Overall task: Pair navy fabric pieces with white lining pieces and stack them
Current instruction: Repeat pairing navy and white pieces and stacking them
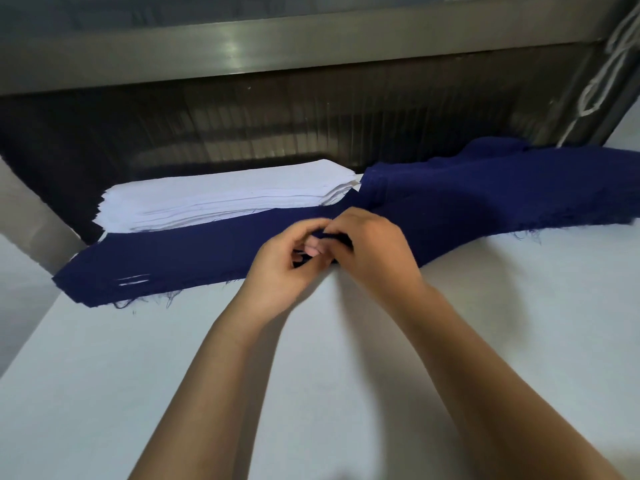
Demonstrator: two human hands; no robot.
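Note:
A long stack of navy fabric pieces (180, 258) lies across the white table (346, 358), with frayed edges at its near side. Behind it sits a stack of white lining pieces (225, 195). A second, thicker navy pile (485, 192) spreads to the right. My left hand (287, 265) and my right hand (374, 247) meet at the near edge of the navy stack's middle. Both have curled fingers pinching the navy edge between them. The fingertips are partly hidden by each other.
A metal frame (242, 53) with a dark ribbed panel (311, 119) rises right behind the stacks. White cord (602, 84) hangs at the upper right. The table's left edge (45, 323) drops off beside the navy stack's left end.

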